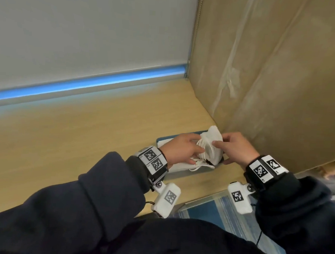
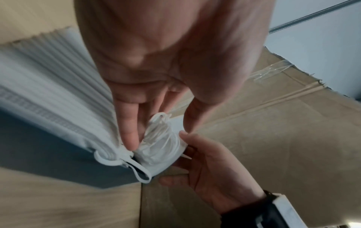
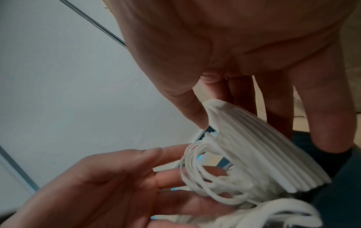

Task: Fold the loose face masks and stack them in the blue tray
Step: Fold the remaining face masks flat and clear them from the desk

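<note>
A blue tray sits on the wooden table, close to a cardboard wall. A flat stack of white masks lies in it, with ear loops hanging over its near edge. Over the tray's right end, a bundle of folded white masks stands on edge. My right hand pinches the bundle between thumb and fingers. My left hand touches the bundle's bunched ear loops with straight fingers. The tray floor under the masks is hidden.
A tall cardboard box stands directly right of and behind the tray. A grey blind with a blue-lit bottom rail backs the table. Below the table's front edge lies a blue striped surface.
</note>
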Motion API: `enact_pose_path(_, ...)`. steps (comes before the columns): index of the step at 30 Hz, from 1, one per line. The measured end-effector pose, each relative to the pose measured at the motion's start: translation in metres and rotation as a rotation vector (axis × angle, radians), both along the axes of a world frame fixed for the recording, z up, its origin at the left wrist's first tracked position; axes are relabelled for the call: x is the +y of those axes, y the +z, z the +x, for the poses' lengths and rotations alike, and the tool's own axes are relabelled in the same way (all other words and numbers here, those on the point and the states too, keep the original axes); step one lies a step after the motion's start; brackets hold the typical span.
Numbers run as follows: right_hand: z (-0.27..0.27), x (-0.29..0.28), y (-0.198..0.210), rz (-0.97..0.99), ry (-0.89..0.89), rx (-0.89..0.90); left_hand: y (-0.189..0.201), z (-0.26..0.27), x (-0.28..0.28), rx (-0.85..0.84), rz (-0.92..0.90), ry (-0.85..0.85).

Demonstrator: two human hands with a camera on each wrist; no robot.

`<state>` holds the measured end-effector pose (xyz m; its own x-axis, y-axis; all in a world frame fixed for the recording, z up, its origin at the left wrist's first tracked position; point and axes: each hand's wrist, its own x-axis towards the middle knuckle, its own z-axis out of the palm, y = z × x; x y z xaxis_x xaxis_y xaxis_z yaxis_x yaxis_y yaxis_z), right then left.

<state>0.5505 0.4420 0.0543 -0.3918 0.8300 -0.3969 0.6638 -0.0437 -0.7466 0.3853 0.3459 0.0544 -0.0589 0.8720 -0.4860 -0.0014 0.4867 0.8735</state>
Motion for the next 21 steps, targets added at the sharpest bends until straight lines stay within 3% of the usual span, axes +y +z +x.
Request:
enact_pose_path(5, 0.002, 0.007, 0.0, 0.134, -0.062, 0.032, 0.002, 0.017, 0.009, -0.011, -0.03, -0.15)
enact_pose_path(8, 0.001, 0.011, 0.001, 0.177, -0.048, 0.006, 0.003, 0.029, 0.02, -0.017, -0.046, -0.087)
enact_pose_path(14, 0.005, 0.009, -0.017, 0.2, 0.136, -0.236, -0.005, 0.029, 0.023, 0.03, -0.142, -0.095)
enact_pose_path(18, 0.009, 0.011, -0.022, 0.294, 0.068, -0.248, 0.001, 0.026, 0.026, 0.04, -0.126, -0.061)
enact_pose_path(21, 0.007, 0.013, -0.028, 0.295, 0.091, -0.264, -0.001, 0.029, 0.025, 0.147, -0.127, -0.144)
